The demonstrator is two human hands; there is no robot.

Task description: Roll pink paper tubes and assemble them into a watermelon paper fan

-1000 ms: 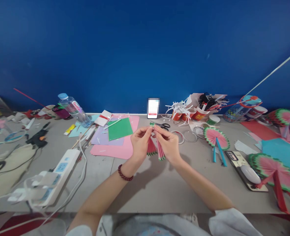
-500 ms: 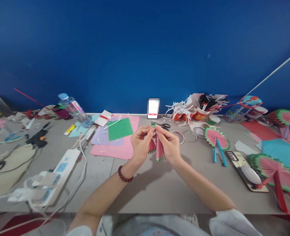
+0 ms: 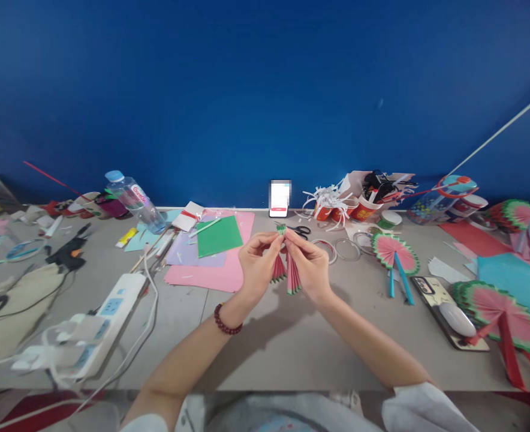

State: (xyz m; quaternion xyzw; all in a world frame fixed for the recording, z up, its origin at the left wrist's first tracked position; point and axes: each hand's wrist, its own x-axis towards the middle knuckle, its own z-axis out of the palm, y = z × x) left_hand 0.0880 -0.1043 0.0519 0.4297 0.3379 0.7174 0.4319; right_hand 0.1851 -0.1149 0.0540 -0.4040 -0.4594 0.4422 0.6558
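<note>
A pleated pink paper strip with green edges (image 3: 294,277) hangs between my two hands above the middle of the table. My left hand (image 3: 259,261) pinches its upper part between thumb and fingers; a dark beaded bracelet is on that wrist. From the right, my right hand (image 3: 308,263) pinches the same pleated paper, its thumb close to the left thumb. The paper's green tip (image 3: 281,228) sticks up between the fingertips, and its folds spread out below the hands. Black scissors (image 3: 301,230) lie just behind my right hand.
A lit phone (image 3: 279,198) leans on the blue wall. Coloured sheets (image 3: 220,236), a bottle (image 3: 136,201) and a power strip (image 3: 112,318) are left. Finished pink-green fans (image 3: 503,312), paper cups (image 3: 364,210) and a mouse on a phone (image 3: 457,319) are right.
Both hands keep their pinch on the pleated paper and have hardly moved. The green tip between the fingertips looks slightly more fanned out.
</note>
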